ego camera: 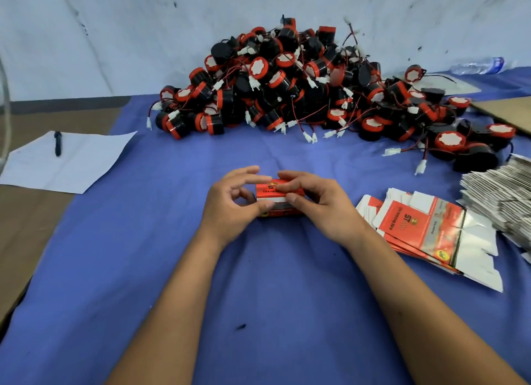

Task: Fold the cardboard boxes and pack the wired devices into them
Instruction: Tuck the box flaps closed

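Two bare forearms reach up from the near edge, and both hands meet over a small red-and-white printed cardboard box (280, 197) resting on the blue cloth table cover (143, 269). Left hand (232, 203) cups the box's left end, thumb pinching along the front edge, fingers half curled above. Right hand (314, 205) grips from the other end, fingertips pressing down on the red top panel, thumb against the white strip at the front. Looks to me like a closing fold, the lid flap being tucked. Doing it well means keeping the box square with the left hand while the right eases the flap in without creasing the card. Whether a device is already inside, I cannot tell.

Well beyond the box, a big heap of black-and-red round wired devices (301, 80) with white plugs sprawls against the wall; the trailing red wires are tangled, so pulling one free may drag its neighbours. To the right, a fanned stack of flat unfolded box blanks (425, 229) lies near the right wrist. Far left, a white paper sheet (71, 166) with a dark pen (58, 143) on it. A clear plastic bottle (478, 66) lies at the back right.
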Available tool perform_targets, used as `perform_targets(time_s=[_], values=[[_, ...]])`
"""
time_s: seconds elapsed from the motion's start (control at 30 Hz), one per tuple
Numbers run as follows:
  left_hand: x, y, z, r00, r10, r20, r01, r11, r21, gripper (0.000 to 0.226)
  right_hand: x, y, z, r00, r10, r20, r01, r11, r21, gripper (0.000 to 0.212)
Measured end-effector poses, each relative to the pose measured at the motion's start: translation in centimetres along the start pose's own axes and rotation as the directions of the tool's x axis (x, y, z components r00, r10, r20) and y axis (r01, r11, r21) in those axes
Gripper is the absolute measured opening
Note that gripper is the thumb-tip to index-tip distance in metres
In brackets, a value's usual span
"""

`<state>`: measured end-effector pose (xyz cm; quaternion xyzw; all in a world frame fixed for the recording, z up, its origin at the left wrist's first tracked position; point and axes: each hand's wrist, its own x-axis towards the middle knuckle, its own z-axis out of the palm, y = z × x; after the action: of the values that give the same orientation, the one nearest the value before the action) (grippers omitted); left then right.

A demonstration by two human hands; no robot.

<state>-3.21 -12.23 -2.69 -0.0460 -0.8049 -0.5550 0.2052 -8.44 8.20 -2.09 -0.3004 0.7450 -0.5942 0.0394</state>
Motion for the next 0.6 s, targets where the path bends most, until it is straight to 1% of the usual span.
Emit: perform_targets(time_s=[0.03,0.1,0.17,0.2,0.3,0.37,0.5,0.6], values=[[0.0,0.0,-0.1,0.999,0.01,-0.04,-0.011,1.0,-0.028,0.037,0.0,0.0,-0.1,1.0,-0.007,-0.005,0.007,1.0,-0.027,0.026],[-0.1,0.1,0.0,0.996,0.056,-0.074,-0.057,0.998,-0.011,0.023,-0.2,0.1,0.2,0.994,-0.057,-0.088,0.047,0.993,-0.106,0.028],[-0.2,0.2,0.5,0.987,0.132,-0.091,-0.122,0.987,0.104,0.015,-0.3,0.2,0.5,0.969,-0.155,-0.194,0.117,0.974,-0.195,0.021],[-0.2,0.4,0.7,0.98,0.174,-0.099,-0.155,0.973,0.168,0.014,-0.3,0.4,0.5,0.953,-0.21,-0.216,0.155,0.957,-0.245,0.017],[-0.4,0.8,1.2,0.944,0.319,-0.08,-0.274,0.898,0.343,0.011,-0.2,0.6,0.6,0.911,-0.357,-0.205,0.251,0.876,-0.412,0.011],[-0.5,1.2,1.4,0.92,0.389,-0.04,-0.332,0.832,0.444,0.01,-0.2,0.5,0.8,0.904,-0.387,-0.181,0.267,0.843,-0.467,0.01],[-0.8,1.3,1.3,0.898,0.436,0.049,-0.384,0.727,0.569,0.007,-0.6,0.1,1.1,0.907,-0.406,-0.11,0.269,0.761,-0.591,0.007],[-1.0,1.0,1.0,0.898,0.431,0.089,-0.392,0.693,0.605,0.015,-0.9,-0.5,1.4,0.921,-0.383,-0.076,0.245,0.718,-0.652,0.002]])
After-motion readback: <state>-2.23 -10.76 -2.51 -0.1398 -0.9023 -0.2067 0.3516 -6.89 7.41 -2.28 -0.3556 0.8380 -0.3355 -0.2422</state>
